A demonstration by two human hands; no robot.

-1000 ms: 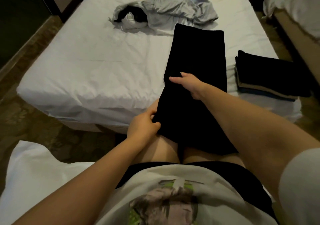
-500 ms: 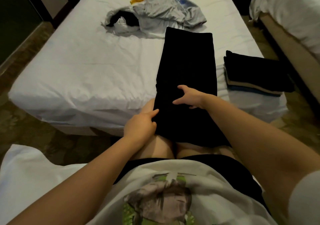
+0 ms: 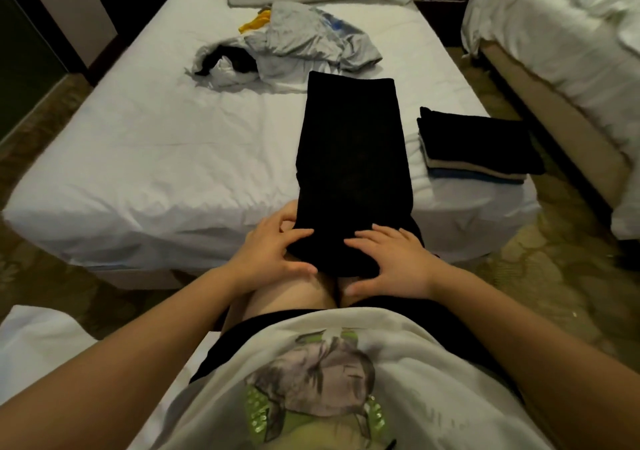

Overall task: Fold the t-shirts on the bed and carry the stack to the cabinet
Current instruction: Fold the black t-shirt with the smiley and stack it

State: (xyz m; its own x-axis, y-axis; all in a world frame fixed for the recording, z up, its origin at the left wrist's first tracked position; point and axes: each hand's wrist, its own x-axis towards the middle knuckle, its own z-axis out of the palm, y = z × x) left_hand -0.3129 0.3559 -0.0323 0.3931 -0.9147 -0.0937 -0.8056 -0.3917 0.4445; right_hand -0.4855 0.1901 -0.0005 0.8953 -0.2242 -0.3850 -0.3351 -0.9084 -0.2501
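Dim room, white bed [image 3: 156, 145] ahead. Black t-shirt [image 3: 349, 145] lies as long strip, long axis straight away from me, near end on my knees. My left hand [image 3: 273, 252] and right hand [image 3: 391, 262] rest there, fingers spread, gripping nothing, equally near. Folded stack [image 3: 478, 141] lies right, apart

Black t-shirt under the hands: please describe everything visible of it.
The black t-shirt is plain dark cloth, folded into a long narrow strip. It lies lengthwise on the white bed, its near end reaching over the edge onto the person's knees. The left hand and right hand rest on that end, fingers spread.
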